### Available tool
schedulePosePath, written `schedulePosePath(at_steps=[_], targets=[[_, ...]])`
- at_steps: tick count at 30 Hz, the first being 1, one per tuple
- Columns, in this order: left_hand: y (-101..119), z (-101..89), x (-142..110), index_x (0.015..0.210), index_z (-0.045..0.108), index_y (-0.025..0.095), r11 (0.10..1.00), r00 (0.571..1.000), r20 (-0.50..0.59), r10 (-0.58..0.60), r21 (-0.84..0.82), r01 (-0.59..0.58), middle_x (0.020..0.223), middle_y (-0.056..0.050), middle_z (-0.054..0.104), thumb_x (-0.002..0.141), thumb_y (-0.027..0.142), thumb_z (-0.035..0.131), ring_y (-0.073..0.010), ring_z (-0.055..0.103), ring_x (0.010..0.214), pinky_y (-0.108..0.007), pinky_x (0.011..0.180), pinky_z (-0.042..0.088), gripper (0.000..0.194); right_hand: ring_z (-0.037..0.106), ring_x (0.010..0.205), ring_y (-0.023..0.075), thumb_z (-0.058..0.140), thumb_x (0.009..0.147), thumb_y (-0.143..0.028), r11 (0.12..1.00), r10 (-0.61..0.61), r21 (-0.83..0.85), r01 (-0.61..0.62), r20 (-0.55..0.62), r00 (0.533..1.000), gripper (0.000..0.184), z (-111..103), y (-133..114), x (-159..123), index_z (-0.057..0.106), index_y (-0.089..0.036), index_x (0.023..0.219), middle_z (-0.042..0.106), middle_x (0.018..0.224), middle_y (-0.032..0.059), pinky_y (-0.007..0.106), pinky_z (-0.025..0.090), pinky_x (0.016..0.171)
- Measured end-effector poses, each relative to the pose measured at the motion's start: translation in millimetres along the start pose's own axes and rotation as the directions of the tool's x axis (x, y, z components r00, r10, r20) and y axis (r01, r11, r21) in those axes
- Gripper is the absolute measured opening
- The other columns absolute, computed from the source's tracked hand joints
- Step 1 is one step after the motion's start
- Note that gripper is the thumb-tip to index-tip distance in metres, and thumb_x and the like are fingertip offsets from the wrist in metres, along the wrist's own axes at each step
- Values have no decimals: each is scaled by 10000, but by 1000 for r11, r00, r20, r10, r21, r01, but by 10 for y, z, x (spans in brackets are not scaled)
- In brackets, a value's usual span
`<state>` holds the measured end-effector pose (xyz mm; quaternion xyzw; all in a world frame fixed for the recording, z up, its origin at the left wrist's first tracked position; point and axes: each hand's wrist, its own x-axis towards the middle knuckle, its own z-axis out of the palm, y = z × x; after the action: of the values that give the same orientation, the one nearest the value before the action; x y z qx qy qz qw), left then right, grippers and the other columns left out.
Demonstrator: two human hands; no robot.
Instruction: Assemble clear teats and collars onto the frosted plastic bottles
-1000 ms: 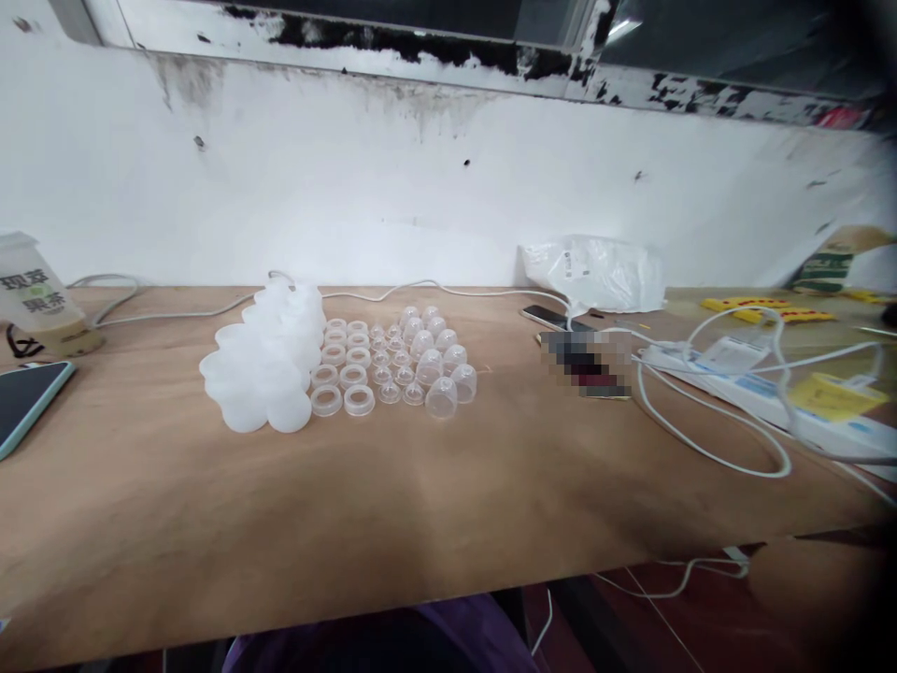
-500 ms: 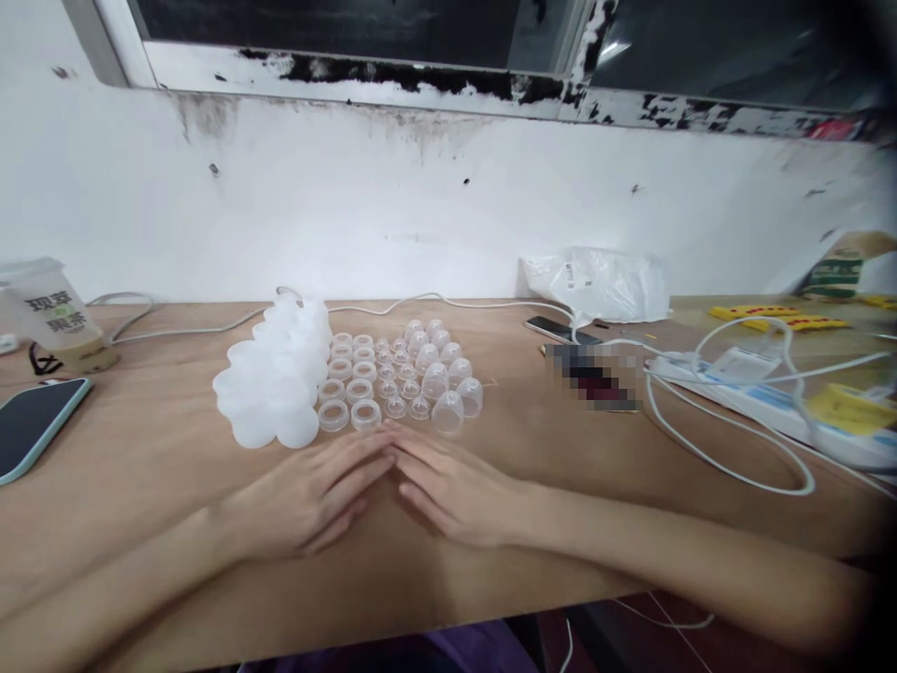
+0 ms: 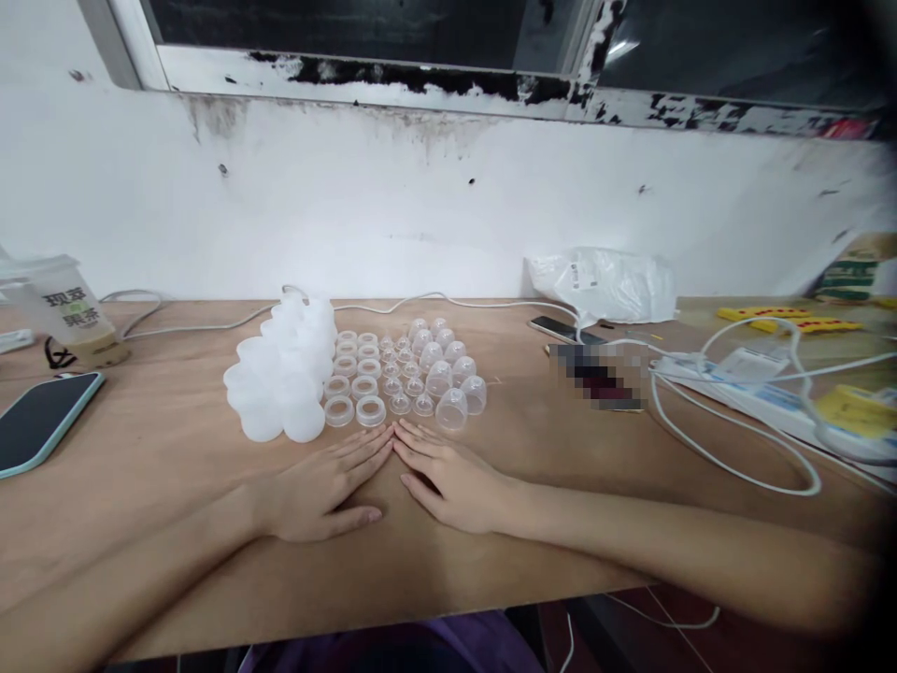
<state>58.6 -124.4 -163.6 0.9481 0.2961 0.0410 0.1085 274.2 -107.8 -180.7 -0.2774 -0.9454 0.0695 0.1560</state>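
Note:
My left hand (image 3: 329, 486) lies flat on the brown table (image 3: 448, 579), fingers stretched out and thumb apart. My right hand (image 3: 452, 477) rests palm down beside it, fingers extended, and the fingertips of both meet in the middle. Neither holds anything. Just beyond the fingertips stand rows of small parts: clear screw rings (image 3: 371, 410), clear bottle nipples (image 3: 422, 405) and clear dome caps (image 3: 452, 409). Left of the rings sits a cluster of white, translucent rounded bottles (image 3: 280, 374).
At left are a drink cup (image 3: 77, 313) and a phone (image 3: 46, 421). Toward the right lie a plastic bag (image 3: 603, 285), a second phone (image 3: 564, 329), a blurred-out flat item (image 3: 595, 377), a power strip (image 3: 763, 397) with looping white cables, and yellow packets (image 3: 789, 321).
My hands have flattened onto the table, and the left thumb has spread away from its fingers. The view has shifted slightly. The rows of parts look the same.

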Motion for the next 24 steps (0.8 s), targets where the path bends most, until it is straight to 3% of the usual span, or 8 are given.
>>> schedulePosePath(at_steps=[10, 24], targets=[[-75, -27, -29, 1313, 48, 189, 1000, 1000, -5, 20, -5, -20, 1378, -78, 75, 826, 379, 340, -222, 134, 1247, -388, 1013, 198, 599, 256, 1216, 149, 327, 836, -240, 991, -136, 20, 135, 35, 990, 407, -94, 169, 55, 387, -97, 1213, 331, 1298, 98, 331, 248, 1015], [-86, -45, -24, 1286, 206, 195, 999, 998, -61, 23, 50, -20, 1355, -78, 210, 838, 316, 317, -208, 216, 1224, -383, 994, 252, 477, 325, 1162, 149, 344, 830, -218, 989, -151, -2, 151, -18, 988, 372, -84, 195, 73, 409, -150, 1190, 390, 1245, 81, 331, 287, 979]])
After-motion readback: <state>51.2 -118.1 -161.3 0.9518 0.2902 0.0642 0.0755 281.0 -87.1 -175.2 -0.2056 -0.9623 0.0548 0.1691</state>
